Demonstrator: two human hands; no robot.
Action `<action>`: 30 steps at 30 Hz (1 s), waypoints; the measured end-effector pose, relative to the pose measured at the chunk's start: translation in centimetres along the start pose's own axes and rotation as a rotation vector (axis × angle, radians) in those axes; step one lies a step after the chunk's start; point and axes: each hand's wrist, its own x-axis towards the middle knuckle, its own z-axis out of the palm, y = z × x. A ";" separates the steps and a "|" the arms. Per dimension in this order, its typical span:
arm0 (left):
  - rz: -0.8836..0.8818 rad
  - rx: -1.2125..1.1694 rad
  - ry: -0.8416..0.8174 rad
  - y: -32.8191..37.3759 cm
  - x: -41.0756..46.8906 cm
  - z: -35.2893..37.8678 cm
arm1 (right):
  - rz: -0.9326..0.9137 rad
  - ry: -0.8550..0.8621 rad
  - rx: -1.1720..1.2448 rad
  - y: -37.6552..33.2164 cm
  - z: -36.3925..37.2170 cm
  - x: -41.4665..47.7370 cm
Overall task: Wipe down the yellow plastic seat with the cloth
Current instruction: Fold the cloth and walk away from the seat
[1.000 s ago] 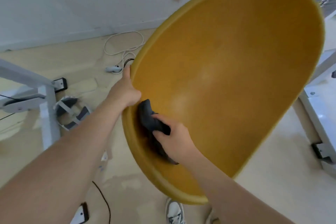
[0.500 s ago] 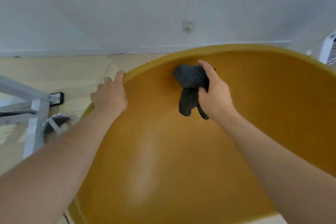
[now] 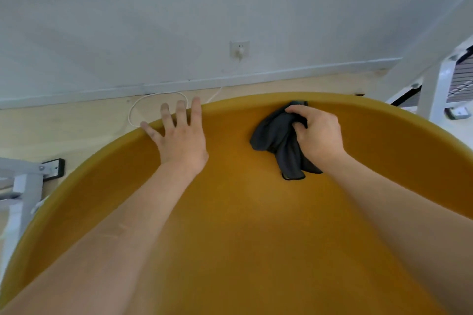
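Right grip (image 3: pixel 320 135) is bunched tight around the cloth (image 3: pixel 279 140), pressing it near the far rim of the yellow seat (image 3: pixel 243 212). Left grip (image 3: pixel 181 140) lies flat, fingers spread, steadying it. I'd go with firm overlapping strokes along the curve.

The yellow plastic seat (image 3: pixel 243 212) is showing a smooth shell with a dull, soft sheen. The dark cloth (image 3: pixel 273 135) is looking matt, soft and crumpled. The floor (image 3: pixel 64 130) is appearing as pale, smooth wood-look boards, and the white frame (image 3: pixel 25 186) is looking like painted metal.
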 end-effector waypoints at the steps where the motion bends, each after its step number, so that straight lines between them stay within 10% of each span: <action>1: -0.002 -0.002 0.005 0.0 -0.1 0.0 | 0.009 -0.002 0.017 0.1 0.2 0.1; 10: 0.175 -0.110 -0.004 -0.8 -3.6 -1.1 | 0.416 0.039 0.450 -0.5 -1.1 -4.5; 15: 0.210 -1.109 -0.532 3.3 -12.6 -4.2 | 0.573 0.037 0.903 -4.4 -4.4 -13.6; 19: 0.093 -1.312 -0.589 5.2 -20.4 -6.1 | 0.602 -0.049 1.068 -8.1 -7.9 -20.8; 30: 0.160 -1.091 -0.551 -1.5 -30.6 -13.3 | 0.520 0.013 0.437 -15.3 -19.2 -35.9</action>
